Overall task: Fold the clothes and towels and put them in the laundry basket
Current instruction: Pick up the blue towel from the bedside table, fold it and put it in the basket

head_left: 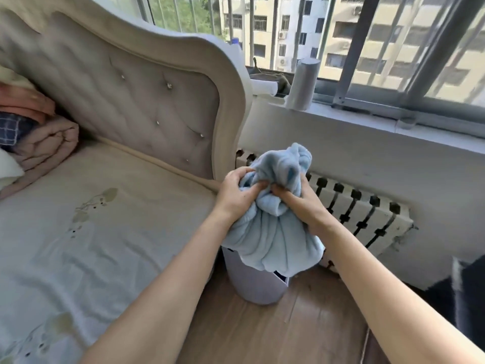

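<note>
Head view: both hands (237,195) (301,203) grip blue towel (273,232) above white basket (252,282).

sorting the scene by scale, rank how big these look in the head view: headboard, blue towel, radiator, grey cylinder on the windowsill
1. tufted headboard, largest by far
2. radiator and blue towel: look alike; the towel is bunched and nearer, so unranked
3. grey cylinder, smallest, though farthest away

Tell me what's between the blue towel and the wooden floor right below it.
In the head view, a pale laundry basket stands on the floor directly under the bunched blue towel, which both hands hold; its lower folds cover the basket's rim.
</note>
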